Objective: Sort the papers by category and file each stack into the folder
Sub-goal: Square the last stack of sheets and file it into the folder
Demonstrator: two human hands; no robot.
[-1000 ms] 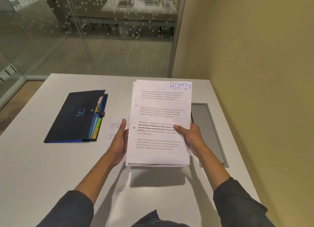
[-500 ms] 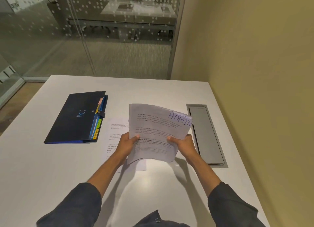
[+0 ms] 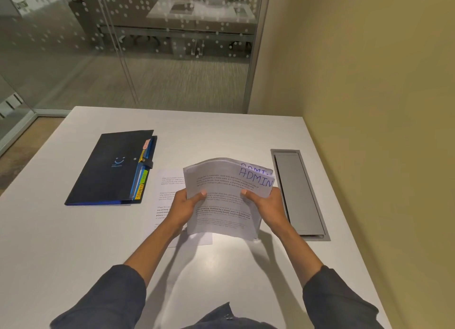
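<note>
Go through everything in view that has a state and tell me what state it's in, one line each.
ADMIN stack: held above the table, bowed, top sheets fanned apart.
Left hand: grips the stack's left edge, thumb on top.
Right hand: grips the stack's right edge, thumb on top.
Folder: closed, strap fastened, flat on the table, coloured tabs sticking out.
Loose sheet: flat on the table, partly under the stack.
Cable hatch: lid closed.

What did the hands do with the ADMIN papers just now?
Both hands, left hand and right hand, lowered the ADMIN stack from upright toward the table, bending its top over. Their grip never let go. The folder and the loose sheet stayed put.
</note>
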